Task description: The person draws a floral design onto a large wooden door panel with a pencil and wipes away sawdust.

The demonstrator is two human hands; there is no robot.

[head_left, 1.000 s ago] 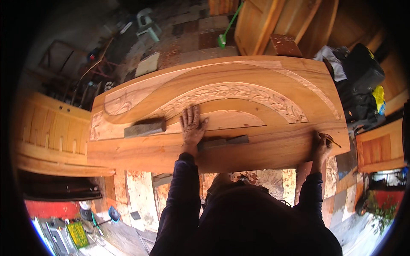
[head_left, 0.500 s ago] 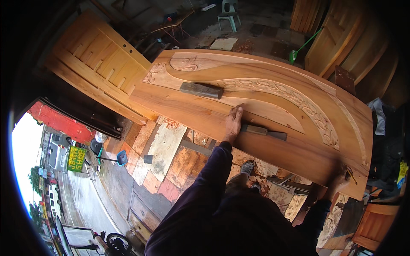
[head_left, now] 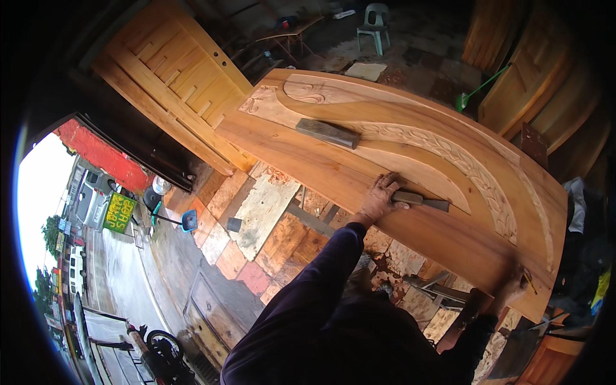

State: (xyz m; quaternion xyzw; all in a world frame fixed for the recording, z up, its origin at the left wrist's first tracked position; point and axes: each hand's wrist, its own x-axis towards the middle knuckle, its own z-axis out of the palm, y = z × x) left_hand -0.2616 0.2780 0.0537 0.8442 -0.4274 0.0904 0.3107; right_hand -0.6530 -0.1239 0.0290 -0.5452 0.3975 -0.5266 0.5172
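Note:
A large wooden door panel (head_left: 308, 157) with carved leaf patterns lies in front of me. My left hand (head_left: 378, 200) rests near its close edge, the fingers curled over the left end of a small wooden block (head_left: 408, 197). A dark flat piece (head_left: 436, 205) sticks out from the block's right end. Farther up the panel, a longer grey-brown block (head_left: 328, 133) lies by the carving. My right hand (head_left: 509, 285) is at the panel's near right end, smeared by motion, so its fingers cannot be made out. Beside it lies a thin yellow pencil-like stick (head_left: 530, 282).
Another wooden door (head_left: 176, 77) leans beyond the panel's left end. More door panels (head_left: 523, 77) stand at the far right, near a green broom (head_left: 463, 101). A plastic chair (head_left: 374, 29) stands at the back. A blue dustpan (head_left: 188, 221) is at the left.
My left hand has moved right along the panel, from bare wood onto the small block. My right hand stays near the right end, blurred in both frames. The whole view has shifted slightly.

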